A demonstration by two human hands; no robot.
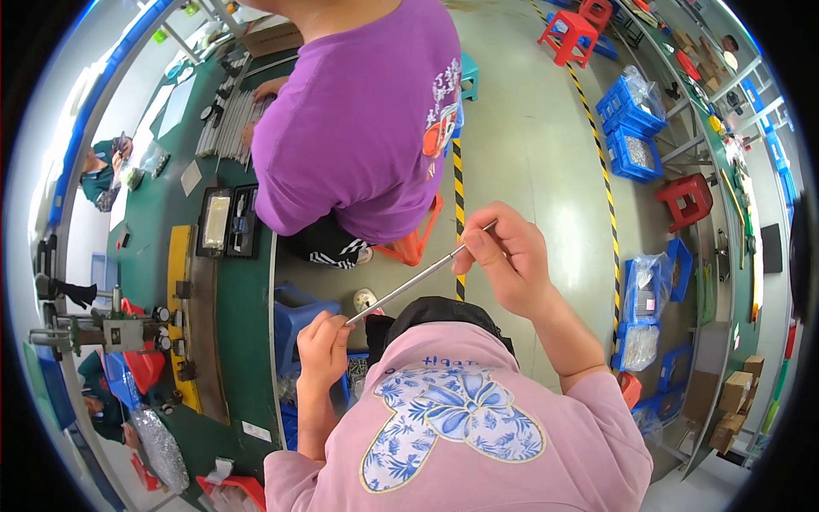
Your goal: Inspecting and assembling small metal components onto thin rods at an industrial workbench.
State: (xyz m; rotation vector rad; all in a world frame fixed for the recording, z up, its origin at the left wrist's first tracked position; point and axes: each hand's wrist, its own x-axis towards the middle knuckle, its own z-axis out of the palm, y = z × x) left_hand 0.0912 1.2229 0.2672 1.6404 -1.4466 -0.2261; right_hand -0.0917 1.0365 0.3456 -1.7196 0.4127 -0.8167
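Observation:
A thin metal rod [409,283] runs slantwise between my two hands, above my lap. My right hand [505,256] pinches its upper end between thumb and fingers. My left hand [322,348] grips its lower end with the fingers curled round it. I wear a pink shirt with a blue flower print [452,422] and a dark cloth [435,314] lies over my knees.
A green workbench [243,290] curves along my left, with a metal fixture [111,333], black trays [229,222] and bundles of rods [235,124]. A person in a purple shirt [358,119] sits just ahead. Blue bins [636,136] and red stools [687,200] stand on the right.

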